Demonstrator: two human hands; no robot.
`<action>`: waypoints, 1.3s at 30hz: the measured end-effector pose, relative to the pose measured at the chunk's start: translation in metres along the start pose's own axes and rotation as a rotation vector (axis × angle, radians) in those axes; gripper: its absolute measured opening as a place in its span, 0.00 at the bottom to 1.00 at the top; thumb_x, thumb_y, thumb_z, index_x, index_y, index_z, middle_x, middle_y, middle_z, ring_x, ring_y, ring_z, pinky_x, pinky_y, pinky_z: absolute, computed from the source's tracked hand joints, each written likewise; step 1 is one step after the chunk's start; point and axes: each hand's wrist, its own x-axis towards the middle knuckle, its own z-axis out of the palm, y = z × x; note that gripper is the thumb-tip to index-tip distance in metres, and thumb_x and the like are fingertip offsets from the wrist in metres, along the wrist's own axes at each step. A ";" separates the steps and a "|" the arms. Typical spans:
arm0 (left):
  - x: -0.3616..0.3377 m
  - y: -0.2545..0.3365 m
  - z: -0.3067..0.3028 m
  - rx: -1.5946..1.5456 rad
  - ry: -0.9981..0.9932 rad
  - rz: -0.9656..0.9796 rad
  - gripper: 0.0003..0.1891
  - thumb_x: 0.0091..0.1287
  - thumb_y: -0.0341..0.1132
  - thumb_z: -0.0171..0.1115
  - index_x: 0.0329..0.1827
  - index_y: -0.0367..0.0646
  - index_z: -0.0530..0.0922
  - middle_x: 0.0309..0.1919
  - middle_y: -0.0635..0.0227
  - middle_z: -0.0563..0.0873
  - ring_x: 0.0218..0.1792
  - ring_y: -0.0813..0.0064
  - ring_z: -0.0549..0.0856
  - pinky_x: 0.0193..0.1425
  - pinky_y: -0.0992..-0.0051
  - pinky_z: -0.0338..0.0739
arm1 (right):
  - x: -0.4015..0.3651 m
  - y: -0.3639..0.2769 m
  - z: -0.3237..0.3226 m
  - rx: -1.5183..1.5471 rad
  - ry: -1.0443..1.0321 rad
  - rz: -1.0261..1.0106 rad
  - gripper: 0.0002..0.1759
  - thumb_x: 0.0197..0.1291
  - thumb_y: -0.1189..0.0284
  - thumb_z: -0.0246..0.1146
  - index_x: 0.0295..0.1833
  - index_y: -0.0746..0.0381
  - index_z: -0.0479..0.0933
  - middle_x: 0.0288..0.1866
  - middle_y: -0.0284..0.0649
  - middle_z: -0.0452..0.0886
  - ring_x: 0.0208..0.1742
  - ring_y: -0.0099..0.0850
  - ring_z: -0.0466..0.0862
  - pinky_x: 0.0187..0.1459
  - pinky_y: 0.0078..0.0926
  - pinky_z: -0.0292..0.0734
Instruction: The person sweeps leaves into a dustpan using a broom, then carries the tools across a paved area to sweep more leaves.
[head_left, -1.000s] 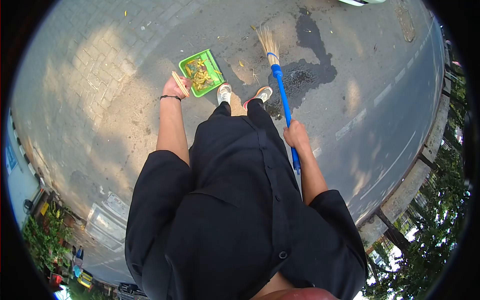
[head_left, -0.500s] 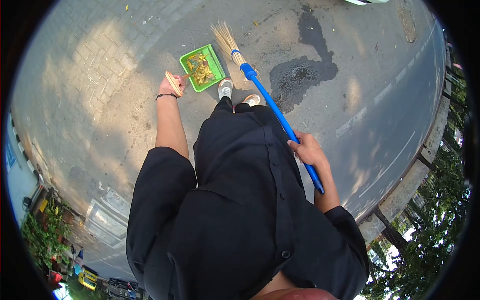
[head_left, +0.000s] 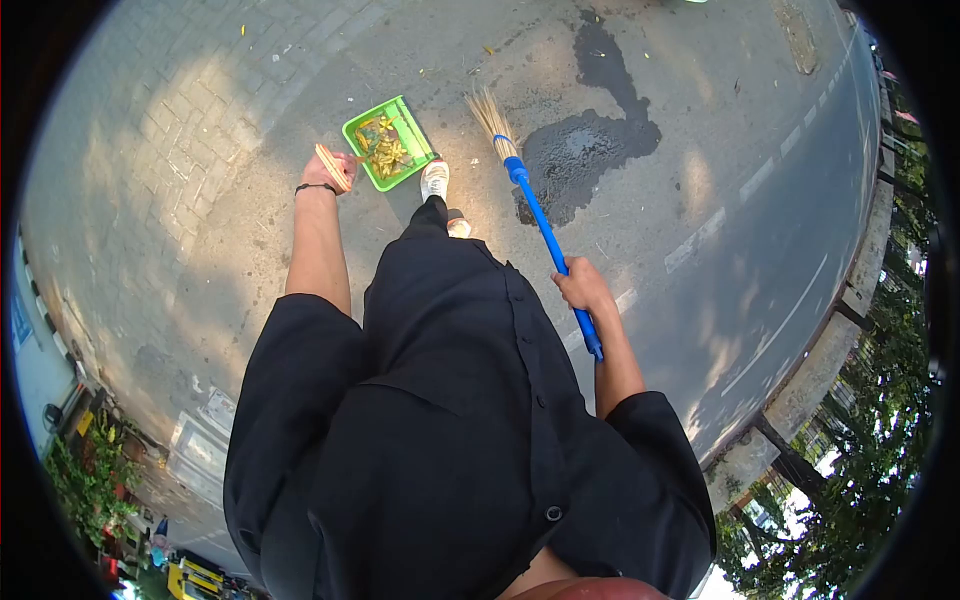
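Observation:
My left hand (head_left: 345, 172) is closed around the light wooden handle (head_left: 331, 167) of a green dustpan (head_left: 409, 128). Yellow leaves and bits of litter (head_left: 384, 150) lie inside the pan, which is low over the pavement with its open side toward the right. In my right hand (head_left: 583, 284) is the blue stick of a broom (head_left: 541, 218), gripped near its upper end. The broom's straw bristles (head_left: 489, 113) point forward, to the right of the dustpan and beside the dark wet patch. My shoe (head_left: 434, 180) is right by the pan's near corner.
A dark wet patch (head_left: 590, 145) spreads over the asphalt ahead on the right. Paving blocks (head_left: 200, 110) cover the left side. A road with white lines (head_left: 760, 270) and a concrete curb (head_left: 800, 400) run along the right. Small yellow leaves (head_left: 488, 50) dot the ground.
The broom has swung away from the dustpan, its bristles now farther right and closer to me. My feet have shifted. The dustpan sits slightly farther left in view, still held.

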 end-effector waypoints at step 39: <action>-0.015 0.045 -0.022 0.185 0.014 -0.162 0.04 0.57 0.29 0.43 0.28 0.38 0.65 0.14 0.70 0.70 0.12 0.78 0.71 0.12 0.81 0.68 | -0.073 -0.115 0.016 0.243 -0.002 0.015 0.16 0.55 0.70 0.58 0.46 0.68 0.76 0.31 0.49 0.82 0.33 0.32 0.81 0.39 0.31 0.73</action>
